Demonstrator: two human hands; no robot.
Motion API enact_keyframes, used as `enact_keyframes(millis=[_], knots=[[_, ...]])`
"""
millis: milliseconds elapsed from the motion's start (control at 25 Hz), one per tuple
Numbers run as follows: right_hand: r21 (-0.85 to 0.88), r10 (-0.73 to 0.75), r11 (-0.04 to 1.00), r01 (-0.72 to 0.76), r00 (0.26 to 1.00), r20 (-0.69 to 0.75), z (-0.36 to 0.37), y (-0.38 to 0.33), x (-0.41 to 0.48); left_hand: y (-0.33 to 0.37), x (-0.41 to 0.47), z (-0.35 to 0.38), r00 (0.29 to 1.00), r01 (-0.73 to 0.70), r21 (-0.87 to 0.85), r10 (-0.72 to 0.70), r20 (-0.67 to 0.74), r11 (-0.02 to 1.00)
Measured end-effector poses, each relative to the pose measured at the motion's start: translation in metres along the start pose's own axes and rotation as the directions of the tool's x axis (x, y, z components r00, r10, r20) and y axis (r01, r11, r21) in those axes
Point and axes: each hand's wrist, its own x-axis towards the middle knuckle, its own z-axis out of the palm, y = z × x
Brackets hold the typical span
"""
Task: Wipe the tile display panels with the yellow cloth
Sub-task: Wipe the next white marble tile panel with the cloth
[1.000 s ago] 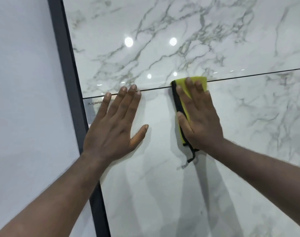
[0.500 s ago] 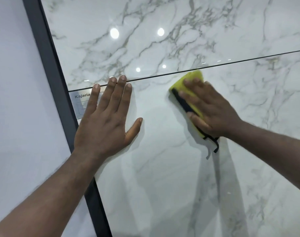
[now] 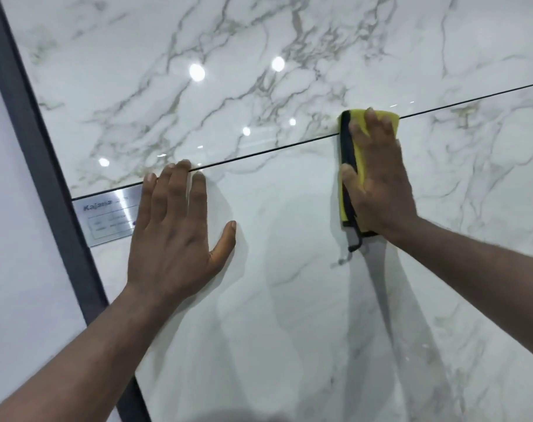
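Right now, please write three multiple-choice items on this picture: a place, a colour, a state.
1. Where does the yellow cloth lie?
A) across the seam between the two panels
B) on the floor
C) on a shelf

2. What colour is the cloth's edging?
A) red
B) black
C) white

3. How does the left hand lie?
A) clenched in a fist
B) gripping the cloth
C) flat and open on the lower panel

Answers: 1 A, the right hand presses it over the dark line; 2 B, a black strip runs along its left side; 3 C, it lies spread against the tile.
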Motion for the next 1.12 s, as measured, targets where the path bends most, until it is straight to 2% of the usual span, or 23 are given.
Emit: enact_keyframes(millis=[80, 120, 160, 200, 240, 280, 320, 360, 400, 480, 520, 560, 640, 680, 720, 760, 840, 880, 920, 960, 1000, 1040, 1120], knots=[[-0.092, -0.360, 0.925, 0.368, 0.928, 0.093, 0.002, 0.013, -0.013, 0.023, 0.015, 0.006, 1.000, -0.010, -0.022, 0.010, 0.001, 1.000], [-0.120, -0.568, 0.798, 0.591, 0.804, 0.178, -0.004, 0.029, -0.021, 0.035, 0.023, 0.009, 0.999, -0.043, -0.019, 0.043, -0.005, 0.999], [-0.126, -0.646, 0.728, 0.674, 0.736, 0.204, -0.014, 0.045, -0.019, 0.047, 0.031, 0.012, 0.996, -0.084, -0.010, 0.084, -0.015, 0.996], [-0.141, -0.607, 0.765, 0.629, 0.776, 0.170, -0.020, 0.058, -0.013, 0.059, 0.039, 0.015, 0.992, -0.120, 0.000, 0.120, -0.024, 0.993], [-0.125, -0.474, 0.868, 0.481, 0.876, 0.086, -0.021, 0.064, -0.006, 0.071, 0.047, 0.017, 0.990, -0.141, 0.000, 0.141, -0.030, 0.990], [-0.059, -0.249, 0.967, 0.250, 0.968, 0.024, -0.019, 0.061, 0.001, 0.082, 0.054, 0.020, 0.989, -0.145, -0.013, 0.144, -0.036, 0.989], [-0.011, -0.083, 0.997, 0.083, 0.997, -0.001, -0.017, 0.057, 0.005, 0.093, 0.059, 0.024, 0.990, -0.133, -0.032, 0.132, -0.043, 0.991], [-0.021, -0.081, 0.996, 0.081, 0.997, -0.008, -0.015, 0.055, 0.005, 0.101, 0.062, 0.029, 0.993, -0.114, -0.055, 0.112, -0.047, 0.992], [-0.064, -0.216, 0.974, 0.216, 0.976, 0.012, -0.012, 0.059, 0.001, 0.108, 0.062, 0.033, 0.994, -0.099, -0.074, 0.096, -0.043, 0.992], [-0.141, -0.581, 0.790, 0.596, 0.802, 0.137, -0.021, 0.085, -0.009, 0.116, 0.057, 0.041, 0.994, -0.105, -0.055, 0.104, -0.019, 0.993], [-0.155, -0.626, 0.750, 0.643, 0.766, 0.148, -0.028, 0.096, -0.006, 0.117, 0.053, 0.044, 0.993, -0.116, -0.027, 0.116, -0.007, 0.993], [-0.162, -0.577, 0.795, 0.585, 0.811, 0.099, -0.030, 0.103, 0.000, 0.117, 0.052, 0.046, 0.993, -0.121, -0.003, 0.121, -0.003, 0.993], [-0.034, -0.188, 0.982, 0.187, 0.982, -0.016, -0.022, 0.096, 0.009, 0.117, 0.051, 0.047, 0.993, -0.116, 0.016, 0.116, -0.006, 0.993], [0.014, -0.051, 0.999, 0.051, 0.998, -0.023, -0.020, 0.090, 0.011, 0.118, 0.051, 0.047, 0.994, -0.112, 0.019, 0.112, -0.008, 0.994], [-0.010, -0.089, 0.996, 0.088, 0.996, -0.030, -0.018, 0.086, 0.009, 0.119, 0.050, 0.047, 0.994, -0.108, 0.021, 0.109, -0.010, 0.994], [-0.067, -0.256, 0.964, 0.256, 0.967, -0.005, -0.018, 0.090, 0.003, 0.120, 0.051, 0.047, 0.994, -0.109, 0.019, 0.109, -0.012, 0.994], [-0.155, -0.606, 0.769, 0.620, 0.785, 0.128, -0.030, 0.114, -0.002, 0.119, 0.049, 0.048, 0.994, -0.110, 0.017, 0.110, -0.013, 0.994], [-0.171, -0.614, 0.761, 0.626, 0.779, 0.126, -0.037, 0.125, 0.004, 0.119, 0.049, 0.048, 0.994, -0.108, 0.020, 0.108, -0.014, 0.994], [-0.167, -0.519, 0.836, 0.523, 0.852, 0.069, -0.038, 0.132, 0.011, 0.119, 0.050, 0.048, 0.994, -0.109, 0.025, 0.109, -0.017, 0.994], [-0.102, -0.316, 0.944, 0.315, 0.949, 0.002, -0.036, 0.129, 0.016, 0.119, 0.050, 0.048, 0.994, -0.111, 0.029, 0.112, -0.019, 0.993], [-0.026, -0.108, 0.994, 0.107, 0.994, -0.021, -0.031, 0.121, 0.017, 0.119, 0.050, 0.048, 0.993, -0.115, 0.025, 0.116, -0.019, 0.993], [-0.023, -0.043, 0.999, 0.042, 0.999, -0.022, -0.028, 0.113, 0.013, 0.119, 0.050, 0.048, 0.993, -0.119, 0.019, 0.120, -0.017, 0.993], [-0.102, -0.313, 0.943, 0.318, 0.948, 0.062, -0.024, 0.112, -0.007, 0.119, 0.049, 0.048, 0.993, -0.118, 0.002, 0.118, -0.016, 0.993]])
